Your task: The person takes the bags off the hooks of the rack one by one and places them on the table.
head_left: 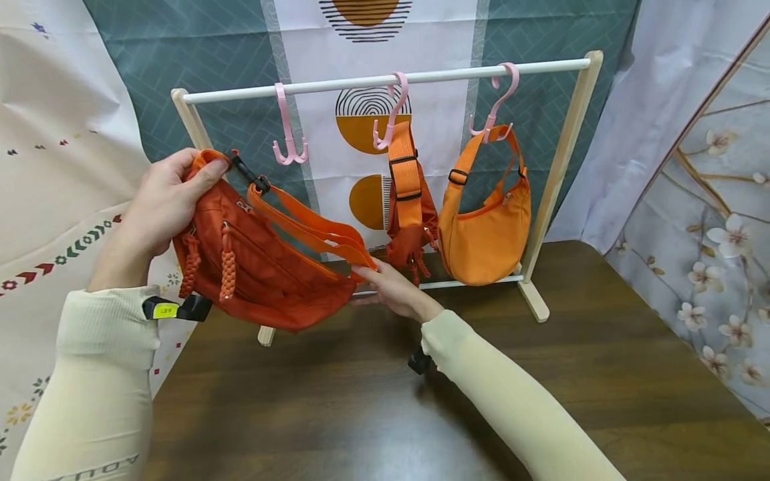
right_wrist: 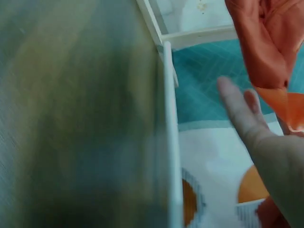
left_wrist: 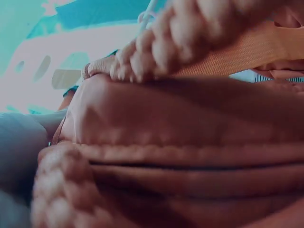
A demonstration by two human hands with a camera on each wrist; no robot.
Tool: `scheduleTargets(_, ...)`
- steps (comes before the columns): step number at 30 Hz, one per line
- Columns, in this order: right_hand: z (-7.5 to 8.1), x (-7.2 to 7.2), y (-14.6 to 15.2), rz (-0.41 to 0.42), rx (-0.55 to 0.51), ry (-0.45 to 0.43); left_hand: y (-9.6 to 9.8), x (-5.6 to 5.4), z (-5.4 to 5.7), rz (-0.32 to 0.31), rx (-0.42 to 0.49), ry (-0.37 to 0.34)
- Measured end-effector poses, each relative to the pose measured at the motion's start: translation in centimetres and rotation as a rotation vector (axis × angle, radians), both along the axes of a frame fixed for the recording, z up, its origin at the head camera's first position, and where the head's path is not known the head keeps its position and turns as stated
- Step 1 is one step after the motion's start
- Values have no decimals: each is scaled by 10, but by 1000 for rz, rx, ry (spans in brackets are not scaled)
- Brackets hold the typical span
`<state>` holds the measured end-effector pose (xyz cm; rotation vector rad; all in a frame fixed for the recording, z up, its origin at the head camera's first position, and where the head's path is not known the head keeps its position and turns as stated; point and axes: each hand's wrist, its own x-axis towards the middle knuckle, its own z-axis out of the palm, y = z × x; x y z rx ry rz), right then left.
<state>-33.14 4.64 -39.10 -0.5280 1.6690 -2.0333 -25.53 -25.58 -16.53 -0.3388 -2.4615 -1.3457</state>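
Note:
A rust-red waist bag (head_left: 271,267) with an orange strap, black buckle and braided zipper pulls hangs between both hands, in front of the rack's left half. My left hand (head_left: 165,200) grips its upper left end, thumb on the near side. At the bag's right end, my right hand (head_left: 394,287) pinches the looped orange strap (head_left: 337,240); some of its fingers stretch out straight in the right wrist view. The bag's red fabric (left_wrist: 190,123) and braided pulls fill the left wrist view. A pink hook (head_left: 289,133) with nothing on it hangs just above the strap.
The rack's white bar (head_left: 337,85) also carries a middle pink hook (head_left: 396,110) with a red bag (head_left: 415,200) and a right hook (head_left: 502,100) with an orange shoulder bag (head_left: 487,240). Wooden rack feet (head_left: 534,300) stand on the brown table (head_left: 337,401).

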Motion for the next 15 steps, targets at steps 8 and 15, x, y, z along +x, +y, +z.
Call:
scheduleTargets(8, -25, 13, -9, 29, -219, -185, 3, -10, -9, 90, -88, -76)
scheduleTargets(15, -38, 21, -10, 78, -197, -245, -8, -15, -25, 47, -68, -138)
